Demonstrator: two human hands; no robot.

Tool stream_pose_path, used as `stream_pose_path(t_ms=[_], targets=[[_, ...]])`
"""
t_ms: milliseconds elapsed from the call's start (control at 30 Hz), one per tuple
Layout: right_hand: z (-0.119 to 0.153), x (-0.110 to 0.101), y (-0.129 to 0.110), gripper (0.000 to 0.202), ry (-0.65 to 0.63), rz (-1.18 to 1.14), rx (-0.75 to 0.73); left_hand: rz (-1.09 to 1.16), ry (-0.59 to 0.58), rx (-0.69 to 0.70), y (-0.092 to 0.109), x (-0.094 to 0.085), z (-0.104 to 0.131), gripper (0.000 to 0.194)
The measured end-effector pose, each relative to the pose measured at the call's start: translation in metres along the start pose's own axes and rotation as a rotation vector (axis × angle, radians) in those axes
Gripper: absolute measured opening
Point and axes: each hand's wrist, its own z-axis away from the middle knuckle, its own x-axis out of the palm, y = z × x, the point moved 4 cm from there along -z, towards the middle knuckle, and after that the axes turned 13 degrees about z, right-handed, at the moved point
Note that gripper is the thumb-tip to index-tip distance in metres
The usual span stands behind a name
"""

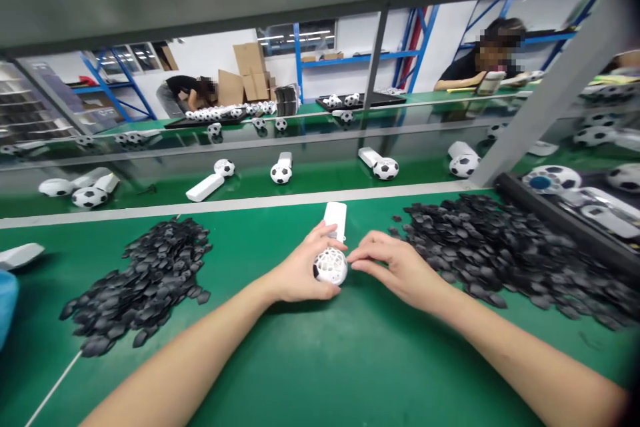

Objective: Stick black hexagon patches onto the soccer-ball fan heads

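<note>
My left hand [305, 270] curls round a soccer-ball-shaped handheld device, gripping its round white lattice head [332, 267]. The openings in the lattice are mostly uncovered, and a black patch shows at its left side. The device's white handle [337, 217] points away from me over the green work surface [320, 360]. My right hand [387, 263] is beside the ball's right side, thumb and fingertips pinched together. Anything between those fingertips is too small to make out. Small flat black pieces lie in a left heap [150, 280] and a right heap [500, 253].
Behind a pale rail [240, 203], several black-and-white ball devices [386, 168] lie on a green belt. A black tray [575, 213] with more stands at right. A slanted grey post [545, 93] rises nearby. Two people [187, 95] [480, 63] work across the line.
</note>
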Motion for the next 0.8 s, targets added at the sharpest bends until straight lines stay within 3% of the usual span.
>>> stream_pose_path(t_ms=[167, 333, 467, 800], targets=[[0.000, -0.004, -0.012, 0.011, 0.022, 0.059, -0.097, -0.016, -0.032, -0.002, 0.000, -0.002, -0.001, 0.057], [0.002, -0.001, -0.017, 0.004, -0.059, 0.022, -0.077, -0.025, -0.049, -0.030, 0.002, 0.000, 0.000, 0.055], [0.005, 0.001, -0.020, 0.004, -0.084, -0.053, -0.066, -0.058, 0.015, -0.038, 0.003, 0.003, 0.000, 0.054], [0.001, 0.012, -0.017, 0.007, -0.032, -0.258, 0.039, -0.073, 0.063, -0.050, 0.003, 0.006, 0.002, 0.050]])
